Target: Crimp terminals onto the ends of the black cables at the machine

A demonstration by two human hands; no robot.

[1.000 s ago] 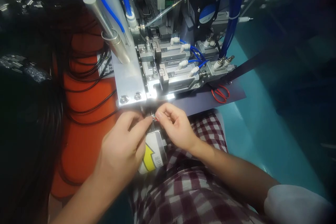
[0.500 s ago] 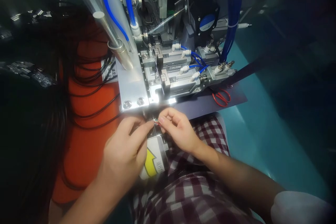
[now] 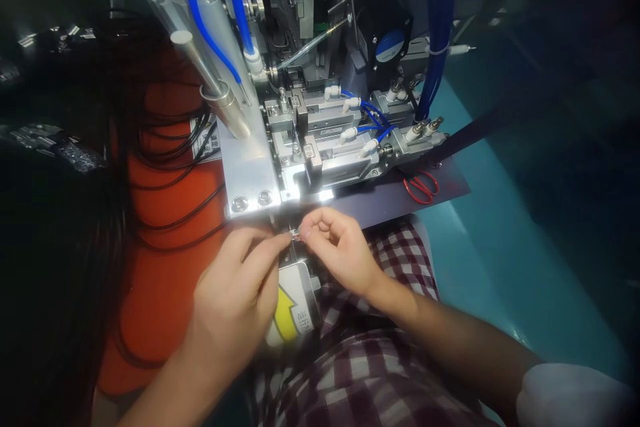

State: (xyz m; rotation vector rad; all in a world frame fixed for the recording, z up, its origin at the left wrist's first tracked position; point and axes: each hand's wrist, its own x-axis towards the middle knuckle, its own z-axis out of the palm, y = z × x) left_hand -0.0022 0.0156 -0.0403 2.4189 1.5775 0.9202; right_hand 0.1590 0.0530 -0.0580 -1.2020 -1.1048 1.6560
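Between my two hands is a small piece with thin red and white wires [image 3: 296, 235], too small to make out fully. My left hand [image 3: 240, 280] pinches its left side between thumb and forefinger. The thumb and fingers of my right hand [image 3: 341, 247] are closed on the wires from the right. Both hands are just in front of the metal plate [image 3: 250, 173] of a machine. Below the fingertips is a white label with a yellow arrow [image 3: 286, 310].
Metal cylinders with white fittings [image 3: 345, 163] and blue tubes [image 3: 239, 7] rise beyond my hands. Red-handled scissors [image 3: 421, 188] lie on a dark sheet [image 3: 385, 203] at the right. Black cables [image 3: 175, 183] cross an orange surface [image 3: 165, 293] at the left.
The view has shifted slightly, so the machine appears a little further left. Both hands keep their pinch on the small wired piece, with barely any movement.
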